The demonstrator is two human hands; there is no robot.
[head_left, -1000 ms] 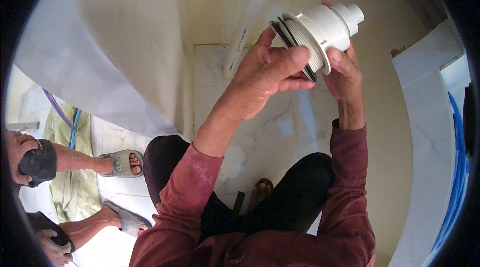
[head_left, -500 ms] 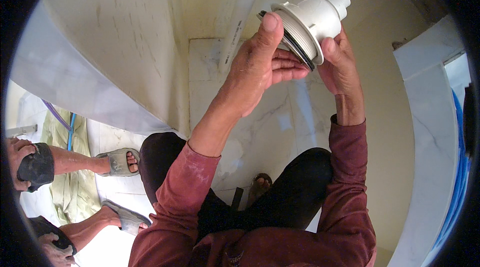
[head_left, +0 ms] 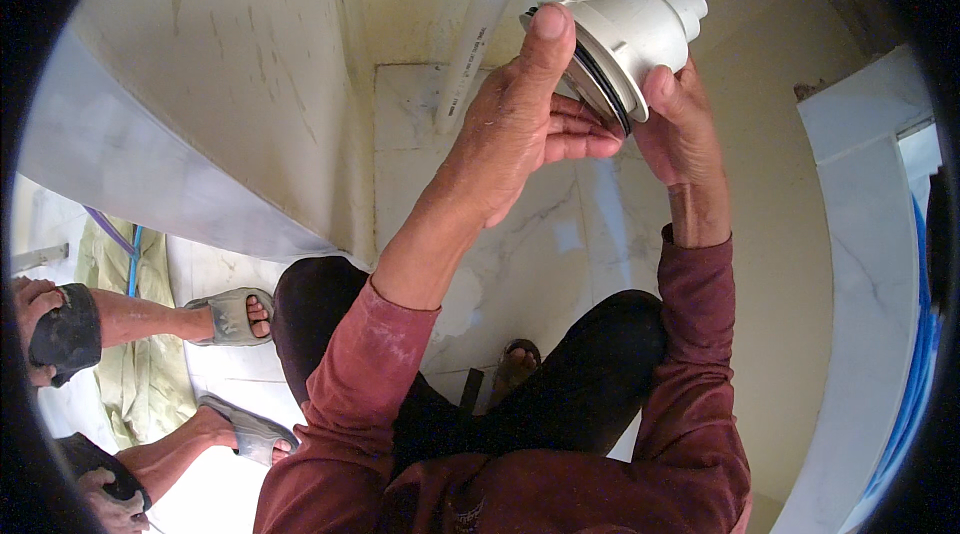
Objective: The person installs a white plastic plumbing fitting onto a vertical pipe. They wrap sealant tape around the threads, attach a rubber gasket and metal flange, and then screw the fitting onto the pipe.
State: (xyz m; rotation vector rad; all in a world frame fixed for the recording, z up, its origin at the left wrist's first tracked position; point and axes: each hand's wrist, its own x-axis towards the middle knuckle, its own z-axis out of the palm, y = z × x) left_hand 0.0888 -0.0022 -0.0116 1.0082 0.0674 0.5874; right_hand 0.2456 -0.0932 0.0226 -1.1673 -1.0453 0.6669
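I see the fitting tilted, right of the pipe. The right hand grasps its body; the left hand's fingers clasp its end by the black ring. Somebody's sandals show lower left of the pipe.

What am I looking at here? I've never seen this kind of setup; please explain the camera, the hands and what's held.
There is no machine: a person works bare-handed, and a wide fisheye camera on their head looks down, so edges curve. The right hand holds a white plastic drain fitting by its body. The left hand is at the wide flanged end, beside a black sealing ring; how firmly it grips is unclear. At left, a crumpled yellowish sheet lies on the tiled floor, near another person's sandals.
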